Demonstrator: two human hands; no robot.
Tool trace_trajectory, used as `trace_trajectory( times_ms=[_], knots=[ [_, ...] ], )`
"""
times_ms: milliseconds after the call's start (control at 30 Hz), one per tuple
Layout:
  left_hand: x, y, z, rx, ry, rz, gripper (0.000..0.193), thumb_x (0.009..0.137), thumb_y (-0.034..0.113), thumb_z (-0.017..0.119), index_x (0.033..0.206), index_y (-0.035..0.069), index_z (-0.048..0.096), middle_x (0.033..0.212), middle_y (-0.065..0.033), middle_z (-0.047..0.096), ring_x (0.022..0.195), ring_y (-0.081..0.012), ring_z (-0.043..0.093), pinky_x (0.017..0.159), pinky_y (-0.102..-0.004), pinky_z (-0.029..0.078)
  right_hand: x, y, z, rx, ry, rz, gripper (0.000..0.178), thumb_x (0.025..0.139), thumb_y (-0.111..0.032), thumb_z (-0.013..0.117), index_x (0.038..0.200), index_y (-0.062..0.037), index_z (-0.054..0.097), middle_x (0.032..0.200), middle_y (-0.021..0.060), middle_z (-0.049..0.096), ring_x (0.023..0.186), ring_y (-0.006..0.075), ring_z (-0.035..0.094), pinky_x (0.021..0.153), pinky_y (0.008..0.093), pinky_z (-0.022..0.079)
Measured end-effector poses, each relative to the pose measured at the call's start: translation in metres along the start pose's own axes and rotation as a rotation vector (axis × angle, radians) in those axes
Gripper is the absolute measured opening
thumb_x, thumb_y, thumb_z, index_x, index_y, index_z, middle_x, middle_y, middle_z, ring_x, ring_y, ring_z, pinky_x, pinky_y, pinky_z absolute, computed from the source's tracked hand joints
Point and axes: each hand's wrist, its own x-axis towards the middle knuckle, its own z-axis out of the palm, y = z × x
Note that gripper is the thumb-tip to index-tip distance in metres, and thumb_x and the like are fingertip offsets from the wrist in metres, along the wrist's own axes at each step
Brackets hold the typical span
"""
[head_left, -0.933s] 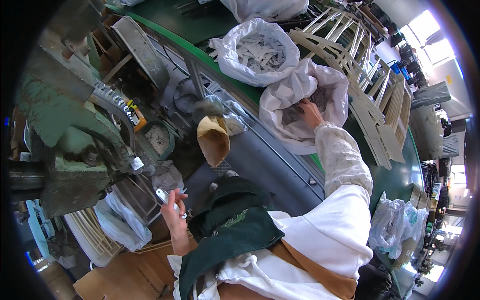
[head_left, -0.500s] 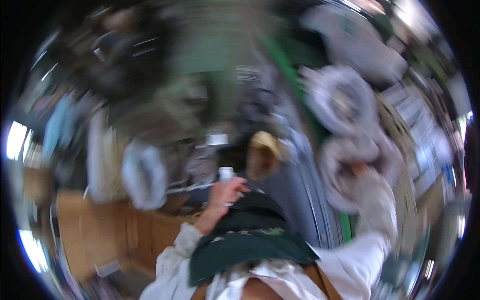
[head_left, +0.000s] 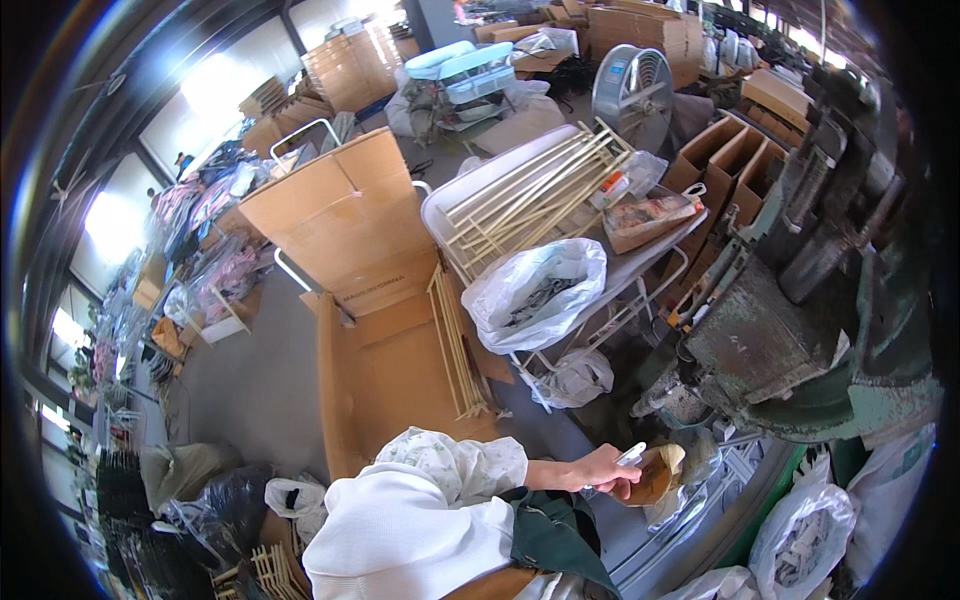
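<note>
My left hand (head_left: pixel 603 468) is closed around a small white bar-like piece (head_left: pixel 630 456), whose exact kind I cannot make out. The fingers are beside an open brown paper-lined container (head_left: pixel 656 478), and the hand overlaps its near edge in view. My left forearm, in a loose pale patterned sleeve (head_left: pixel 455 465), reaches rightward across the dark green apron (head_left: pixel 555 535). My right hand is out of the picture.
Left ahead stands an open cardboard box (head_left: pixel 370 350) with cream metal frames (head_left: pixel 452 345) inside. A table beyond bears more frames and a white bag (head_left: pixel 535 300) of grey parts. At right are a green machine (head_left: pixel 765 335) and another parts bag (head_left: pixel 805 530).
My view has swung left, bringing the cardboard box and the table into sight. My left hand still holds the white piece. My right hand, earlier at a white bag, has left the picture.
</note>
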Motion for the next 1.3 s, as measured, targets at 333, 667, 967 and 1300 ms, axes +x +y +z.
trace_trajectory(
  times_ms=[333, 667, 967, 1300],
  knots=[
    [-0.003, 0.006, -0.01, -0.02, 0.037, -0.001, 0.023, 0.086, 0.023, 0.063, 0.086, 0.001, 0.063, 0.069, -0.0089, 0.067, 0.04, -0.0048, 0.039, 0.037, -0.0229, 0.026, -0.004, -0.046, -0.007, 0.28, 0.071, 0.101, 0.041, 0.086, -0.04, 0.058, 0.106, -0.0037, 0.054, 0.091, 0.0099, 0.057, 0.083, 0.0215, 0.055, 0.07, 0.0301, 0.046],
    [-0.015, 0.009, -0.014, 0.019, 0.006, 0.094, 0.021, 0.084, 0.024, 0.067, 0.079, 0.003, 0.064, 0.058, -0.0021, 0.06, 0.04, -0.0045, 0.04, 0.039, -0.0223, 0.027, -0.065, -0.188, -0.05, 1.113, 0.14, 0.269, 0.04, 0.09, -0.043, 0.053, 0.103, -0.0043, 0.052, 0.086, 0.0077, 0.057, 0.075, 0.0179, 0.055, 0.063, 0.0273, 0.046],
    [-0.026, 0.008, 0.005, 0.101, -0.147, 0.28, 0.038, 0.084, 0.039, 0.068, 0.097, 0.003, 0.065, 0.062, 0.0006, 0.055, 0.05, -0.005, 0.045, 0.043, -0.0221, 0.032, -0.125, -0.279, 0.02, 1.68, -0.597, 0.364, 0.041, 0.094, -0.045, 0.048, 0.101, -0.005, 0.051, 0.081, 0.0056, 0.057, 0.068, 0.0147, 0.055, 0.058, 0.0249, 0.045],
    [-0.062, 0.018, -0.045, 0.393, -0.166, 0.365, 0.018, 0.082, 0.016, 0.067, 0.08, -0.002, 0.065, 0.068, -0.0032, 0.063, 0.057, -0.0088, 0.055, 0.054, -0.0261, 0.044, -0.161, -0.369, -0.016, 1.62, -0.92, 0.074, 0.021, 0.093, -0.024, 0.052, 0.102, -0.0045, 0.055, 0.083, 0.0029, 0.056, 0.073, 0.0131, 0.053, 0.064, 0.0264, 0.043]
  ],
)
